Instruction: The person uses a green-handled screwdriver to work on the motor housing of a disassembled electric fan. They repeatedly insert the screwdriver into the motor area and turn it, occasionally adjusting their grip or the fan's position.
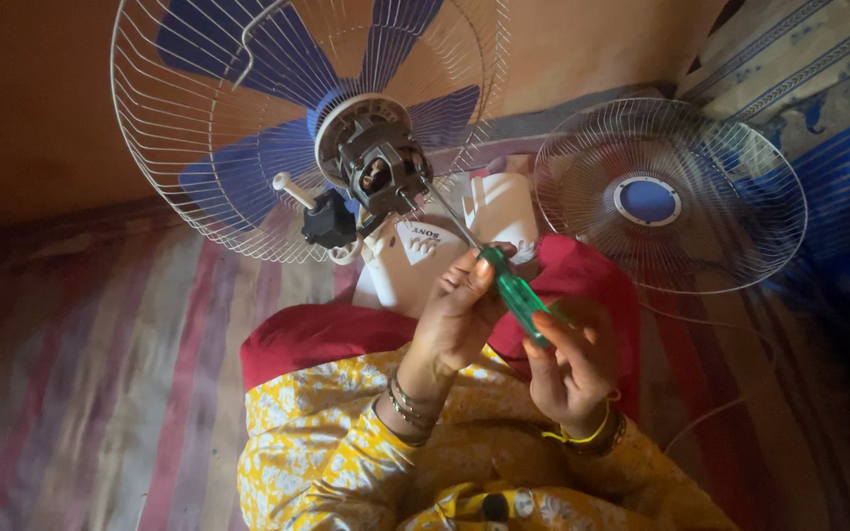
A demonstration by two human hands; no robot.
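Head view: green-handled screwdriver (511, 290) held in both hands, tip at the exposed fan motor (378, 167).
I log the left hand (459, 315) fingers pinching the handle's upper end, the right hand (571, 364) fingers closed round its lower end; detached grille (671, 197) lies alongside.

Single head-worn view, looking steeply down over the wearer's lap. The camera sits close to the left hand (456, 315) and right hand (573, 369), which fill the lower centre. The upper frame reaches the fan (366, 157) and the loose grille (671, 197), both near. A striped mat (81, 374) covers the floor at left. No second view exists to share the scene.
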